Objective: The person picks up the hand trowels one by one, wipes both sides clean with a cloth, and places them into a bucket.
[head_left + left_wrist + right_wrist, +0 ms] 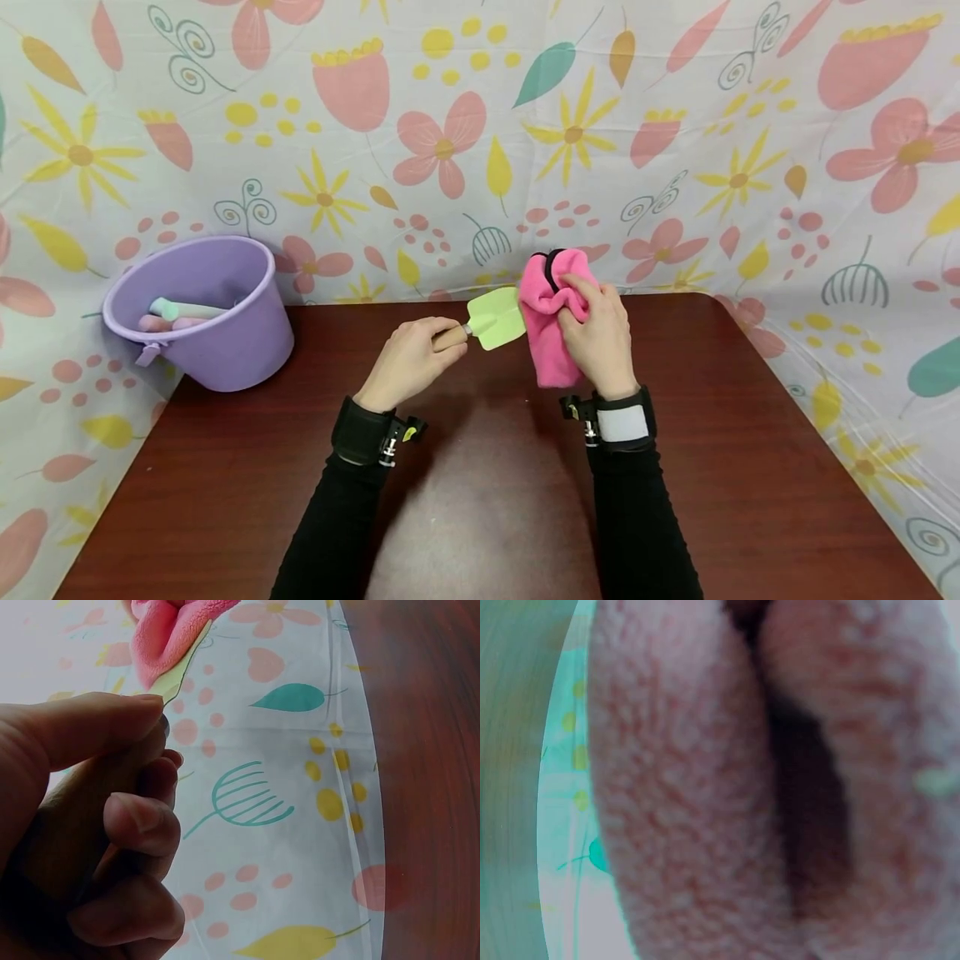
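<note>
My left hand [408,358] grips the wooden handle [82,802] of a small hand trowel with a light green blade [495,319]. The blade points right, and its far edge meets a pink fluffy cloth [551,342] with a black strip at its top. In the left wrist view the cloth [169,637] lies against the blade's end. Bunched folds of the cloth are held between the thumb and fingers of my right hand [600,333]. The cloth [690,795] fills most of the right wrist view, blurred, and hides the right fingers there.
A purple bucket [240,350] stands at the table's back left, holding a pale green-handled item [183,310] and pink items whose kind I cannot tell. The dark brown table [487,500] ends against a flower-patterned curtain [450,225] behind and at both sides.
</note>
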The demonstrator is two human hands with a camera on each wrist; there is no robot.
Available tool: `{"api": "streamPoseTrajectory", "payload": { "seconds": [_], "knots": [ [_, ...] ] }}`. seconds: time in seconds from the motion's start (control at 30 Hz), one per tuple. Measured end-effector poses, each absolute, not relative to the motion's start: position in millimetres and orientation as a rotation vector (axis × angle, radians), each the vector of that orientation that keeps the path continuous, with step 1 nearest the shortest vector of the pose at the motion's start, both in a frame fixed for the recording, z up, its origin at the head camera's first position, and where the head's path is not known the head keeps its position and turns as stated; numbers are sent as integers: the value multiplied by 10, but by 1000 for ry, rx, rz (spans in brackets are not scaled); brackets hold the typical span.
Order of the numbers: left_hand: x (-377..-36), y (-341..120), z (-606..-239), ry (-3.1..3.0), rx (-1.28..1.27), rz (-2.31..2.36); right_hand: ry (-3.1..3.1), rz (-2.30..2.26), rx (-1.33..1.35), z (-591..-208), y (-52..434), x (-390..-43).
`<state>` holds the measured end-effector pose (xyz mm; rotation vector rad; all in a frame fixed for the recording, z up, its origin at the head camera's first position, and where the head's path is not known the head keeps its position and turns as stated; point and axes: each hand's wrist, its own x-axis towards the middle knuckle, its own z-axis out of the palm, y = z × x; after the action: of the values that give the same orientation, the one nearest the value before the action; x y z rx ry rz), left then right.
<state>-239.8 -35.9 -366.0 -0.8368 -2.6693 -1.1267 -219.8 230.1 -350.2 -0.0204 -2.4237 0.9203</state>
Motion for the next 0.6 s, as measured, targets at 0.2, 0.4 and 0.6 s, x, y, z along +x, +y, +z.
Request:
{"api": "streamPoseTrajectory", "payload": {
  "seconds": [0.2, 0.4, 0.6],
  "knots": [
    [-2407, -396, -3622, -2671, -822, -1205, -2379, 1004, -28, -3526, 2437, -2265],
    [-2413, -395, -3628, -2663, -820, -1282, -2333, 1146, -92, -3622, 2506, -2296],
    [-2396, -350, -3655, -2639, -847, -1329, -2199, 1744, -7, -3706, 2402, -2355]
  ]
}}
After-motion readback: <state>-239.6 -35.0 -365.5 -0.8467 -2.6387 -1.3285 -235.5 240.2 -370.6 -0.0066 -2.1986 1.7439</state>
